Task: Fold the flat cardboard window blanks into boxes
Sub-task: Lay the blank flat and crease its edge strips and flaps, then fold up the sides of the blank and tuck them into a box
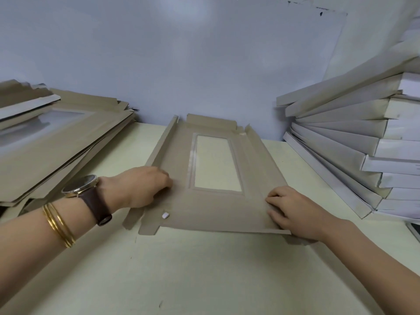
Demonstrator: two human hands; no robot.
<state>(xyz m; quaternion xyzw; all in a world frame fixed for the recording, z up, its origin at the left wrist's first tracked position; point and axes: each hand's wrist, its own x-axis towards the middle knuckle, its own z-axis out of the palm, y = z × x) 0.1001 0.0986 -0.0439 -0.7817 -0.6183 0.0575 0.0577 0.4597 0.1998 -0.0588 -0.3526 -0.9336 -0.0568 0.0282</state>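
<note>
Head view: one window blank (204, 208) lies flat, brown side up, mid surface (204, 269), far end almost at the pale wall (204, 53). It has one clear window (216, 164), long axis running away from the camera. Left side flap is part raised, far flap slightly up, right flap lower. One small white tab (165, 215) sits at the near left corner. Left grip (138, 187) is on the blank's left crease, fingers bent, tips down on the panel; it hides the crease there, so I cannot tell if it clamps the flap or only presses. Right grip (293, 210) is at the near right corner, fingers curled over the right flap and clamped on it, thumb hidden. Two stacks flank the work. The flat blank stack (68, 144) is on the left, well apart, top sheet showing its window, sheet count unreadable. The folded box stack (341, 133) is on the right, near the blank's right flap and fanned out; at least eight boxes, top cut by the frame. Left wrist carries one brown-strap watch (84, 189) and thin gold bangles (59, 223), exact number unclear.
</note>
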